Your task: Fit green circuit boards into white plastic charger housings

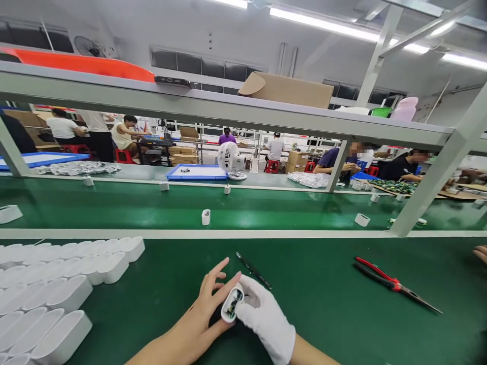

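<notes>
A small white oval plastic housing (pixel 224 315) stands tilted between my two hands, its open end toward me. Green circuit board parts (pixel 232 307) show inside it. My bare left hand (pixel 203 314) grips the housing's left side between thumb and forefinger, with the other fingers spread away. In a white glove, my right hand (pixel 264 314) pinches the opposite side, its thumb at the open rim. Just beyond my hands lie dark tweezers (pixel 254 271) on the green work surface (pixel 312 304).
Rows of white oval housings (pixel 63 337) fill the left. Red-and-black long-nose pliers (pixel 395 285) lie at right, near another person's fingers (pixel 481 252). Beyond a pale ledge, a green belt (pixel 266 213) carries scattered white housings (pixel 206 217). A metal shelf frame (pixel 228 109) crosses above; people sit beyond.
</notes>
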A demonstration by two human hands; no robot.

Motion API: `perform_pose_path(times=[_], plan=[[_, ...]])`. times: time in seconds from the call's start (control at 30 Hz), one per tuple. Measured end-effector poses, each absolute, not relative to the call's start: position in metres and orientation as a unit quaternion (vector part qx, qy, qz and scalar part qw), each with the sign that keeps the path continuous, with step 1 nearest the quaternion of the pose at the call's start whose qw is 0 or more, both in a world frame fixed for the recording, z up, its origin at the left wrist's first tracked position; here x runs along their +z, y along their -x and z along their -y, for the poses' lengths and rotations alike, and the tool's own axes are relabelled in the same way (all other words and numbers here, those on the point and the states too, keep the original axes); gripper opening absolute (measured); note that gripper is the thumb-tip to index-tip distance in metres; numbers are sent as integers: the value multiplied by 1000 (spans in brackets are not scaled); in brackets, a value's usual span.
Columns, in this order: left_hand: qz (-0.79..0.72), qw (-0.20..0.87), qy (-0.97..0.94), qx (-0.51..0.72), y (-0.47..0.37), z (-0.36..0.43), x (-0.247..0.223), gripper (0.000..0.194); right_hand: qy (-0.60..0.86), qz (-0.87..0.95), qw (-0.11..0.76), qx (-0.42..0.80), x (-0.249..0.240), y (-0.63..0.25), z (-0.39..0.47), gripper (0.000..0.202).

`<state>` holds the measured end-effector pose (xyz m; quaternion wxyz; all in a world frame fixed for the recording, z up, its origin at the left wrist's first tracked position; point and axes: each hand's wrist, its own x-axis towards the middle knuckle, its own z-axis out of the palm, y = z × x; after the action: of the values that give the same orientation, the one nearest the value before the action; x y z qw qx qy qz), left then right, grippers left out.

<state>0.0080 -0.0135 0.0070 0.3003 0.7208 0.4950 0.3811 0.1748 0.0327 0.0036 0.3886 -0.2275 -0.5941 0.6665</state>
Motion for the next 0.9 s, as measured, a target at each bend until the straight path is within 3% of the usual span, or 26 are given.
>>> perform_pose_path(times=[0.1,0.23,0.33,0.4,0.5,0.57,0.67,0.77,0.9], plan=[[-459,432,-674,385,-8,10,10,65,258,628,394,619,14,-181,-30,56],[-407,537,-608,420,-8,8,10,57,334,808,352,334,26,-202,-45,31],[-452,518,-579,439,-9,9,7,55,418,841,314,136,23,-206,-66,46],[-482,492,-570,448,-11,10,7,55,469,849,235,67,17,-199,-76,57],[-503,470,-568,451,-14,13,11,58,492,861,128,26,13,-187,-79,33],[-519,451,-580,437,-16,14,14,61,495,861,109,27,16,-187,-76,29],[-550,410,-591,424,-16,13,15,60,500,855,127,50,26,-197,-71,31],[-575,358,-571,463,-13,7,11,64,445,866,215,72,37,-208,-67,36],[-591,347,-542,487,-8,-1,7,74,343,903,258,8,46,-207,-57,26]])
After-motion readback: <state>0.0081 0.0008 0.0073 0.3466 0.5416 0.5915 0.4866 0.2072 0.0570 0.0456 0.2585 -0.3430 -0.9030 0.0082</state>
